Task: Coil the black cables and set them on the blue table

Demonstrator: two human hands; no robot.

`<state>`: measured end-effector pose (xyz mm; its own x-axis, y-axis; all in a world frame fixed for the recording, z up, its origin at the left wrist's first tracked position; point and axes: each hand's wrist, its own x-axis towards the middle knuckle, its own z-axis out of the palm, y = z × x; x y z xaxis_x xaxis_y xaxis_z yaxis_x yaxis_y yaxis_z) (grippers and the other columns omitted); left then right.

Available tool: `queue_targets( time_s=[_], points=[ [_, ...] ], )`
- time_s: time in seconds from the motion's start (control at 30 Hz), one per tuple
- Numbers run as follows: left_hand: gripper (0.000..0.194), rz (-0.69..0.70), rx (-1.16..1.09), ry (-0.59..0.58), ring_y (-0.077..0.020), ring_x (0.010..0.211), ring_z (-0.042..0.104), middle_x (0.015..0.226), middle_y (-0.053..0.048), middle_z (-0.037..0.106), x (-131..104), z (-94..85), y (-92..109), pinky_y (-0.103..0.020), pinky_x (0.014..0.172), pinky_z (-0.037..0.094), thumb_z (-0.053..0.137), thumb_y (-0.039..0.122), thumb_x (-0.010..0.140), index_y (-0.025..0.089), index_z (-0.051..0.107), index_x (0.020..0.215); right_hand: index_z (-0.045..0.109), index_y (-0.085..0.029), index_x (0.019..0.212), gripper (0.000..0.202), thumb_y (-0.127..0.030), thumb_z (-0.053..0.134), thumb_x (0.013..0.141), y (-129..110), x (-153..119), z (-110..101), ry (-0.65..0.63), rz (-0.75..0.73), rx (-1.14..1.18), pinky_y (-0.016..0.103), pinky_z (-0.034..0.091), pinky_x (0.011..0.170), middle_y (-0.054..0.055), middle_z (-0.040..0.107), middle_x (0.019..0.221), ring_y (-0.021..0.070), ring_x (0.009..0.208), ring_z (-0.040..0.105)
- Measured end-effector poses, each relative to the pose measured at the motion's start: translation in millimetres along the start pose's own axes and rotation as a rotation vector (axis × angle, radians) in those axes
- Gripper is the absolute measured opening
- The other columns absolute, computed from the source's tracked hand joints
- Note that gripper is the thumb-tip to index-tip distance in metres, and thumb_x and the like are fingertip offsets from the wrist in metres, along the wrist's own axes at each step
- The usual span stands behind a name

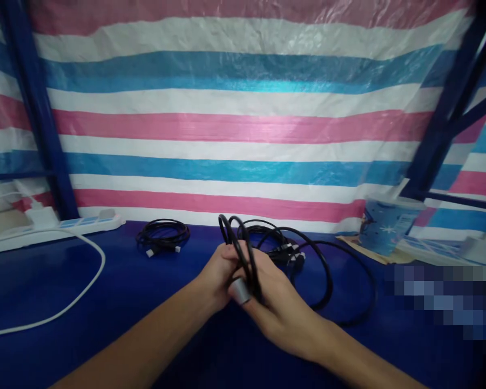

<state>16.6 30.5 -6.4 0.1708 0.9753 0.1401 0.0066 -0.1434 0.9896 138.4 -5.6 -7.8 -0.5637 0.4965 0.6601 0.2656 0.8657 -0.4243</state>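
Both hands meet at the middle of the view, over the blue table (154, 292). A black cable (326, 265) with a silver-grey connector (240, 290) runs through my right hand (273, 292), its fingers closed around it. Two loops rise above the hands, and wider loops trail to the right over the table. My left hand (216, 275) presses against the right one with its fingers curled on the cable; its fingertips are partly hidden. Behind the hands lies a coiled black cable (263, 235) with its plugs showing. Another coiled black cable (162, 233) rests farther left.
A white power strip (85, 222) with a plugged-in charger (42, 217) stands at left, and a white cord (99, 270) curves forward. At right are a blue patterned cup (389, 227) on brown paper and another power strip (437, 249). A striped sheet (235, 129) hangs behind.
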Motion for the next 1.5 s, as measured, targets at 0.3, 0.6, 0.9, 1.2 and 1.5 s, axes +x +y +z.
queue_targets(
  time_s=[0.3, 0.6, 0.9, 1.2, 1.5],
  points=[
    [0.04, 0.987, 0.966, 0.027, -0.021, 0.116, 0.052, 0.126, -0.008, 0.058, 10.3, -35.0, 9.4, -0.037, 0.098, 0.036, 0.05, 0.019, 0.085, 0.022, 0.051, 0.125, 0.041, -0.018, 0.054, 0.045, -0.045, 0.051, 0.089, 3.6, 2.1, 7.3, -0.028, 0.632, 0.895, 0.026, 0.047, 0.045, -0.009, 0.034, 0.04, 0.0062, 0.031, 0.034],
    [0.029, 0.308, 0.924, 0.216, -0.018, 0.06, 0.058, 0.06, -0.003, 0.062, 13.2, -30.8, 7.2, -0.026, 0.056, 0.036, 0.043, 0.034, 0.084, 0.019, 0.057, 0.063, 0.058, -0.015, 0.078, 0.012, -0.024, 0.065, 0.08, -14.2, -4.3, 5.6, -0.158, 0.552, 0.852, 0.028, 0.044, 0.074, 0.002, 0.064, 0.067, 0.0154, 0.075, 0.062],
    [0.019, 0.584, 0.755, 0.117, -0.0149, 0.073, 0.059, 0.084, -0.001, 0.067, 2.4, -17.7, 9.2, -0.025, 0.069, 0.042, 0.054, 0.036, 0.082, 0.022, 0.063, 0.093, 0.05, -0.018, 0.073, 0.035, -0.045, 0.04, 0.094, -14.0, -10.6, 11.2, -0.071, 0.523, 0.62, 0.019, 0.027, 0.041, -0.006, 0.039, 0.052, 0.007, 0.044, 0.034],
    [0.019, -0.386, -0.096, -0.106, -0.0075, 0.031, 0.039, 0.039, 0.007, 0.039, 1.8, -9.6, 21.0, -0.017, 0.035, 0.029, 0.04, 0.025, 0.089, 0.016, 0.053, 0.078, 0.063, -0.018, 0.085, 0.006, -0.023, 0.062, 0.083, -26.5, -3.7, 1.4, -0.167, 0.376, 0.607, 0.022, 0.044, 0.069, 0.001, 0.062, 0.084, 0.0119, 0.078, 0.057],
    [0.018, -0.598, -0.227, -0.15, -0.0152, 0.057, 0.063, 0.042, 0.007, 0.041, -1.7, -14.8, 7.8, -0.02, 0.046, 0.045, 0.047, 0.026, 0.085, 0.016, 0.057, 0.096, 0.058, -0.014, 0.108, 0.042, 0.0, 0.054, 0.069, -12.9, -9.5, 4.4, -0.393, 0.017, -0.036, 0.035, 0.04, 0.096, 0.011, 0.059, 0.107, 0.0229, 0.102, 0.053]
  ],
)
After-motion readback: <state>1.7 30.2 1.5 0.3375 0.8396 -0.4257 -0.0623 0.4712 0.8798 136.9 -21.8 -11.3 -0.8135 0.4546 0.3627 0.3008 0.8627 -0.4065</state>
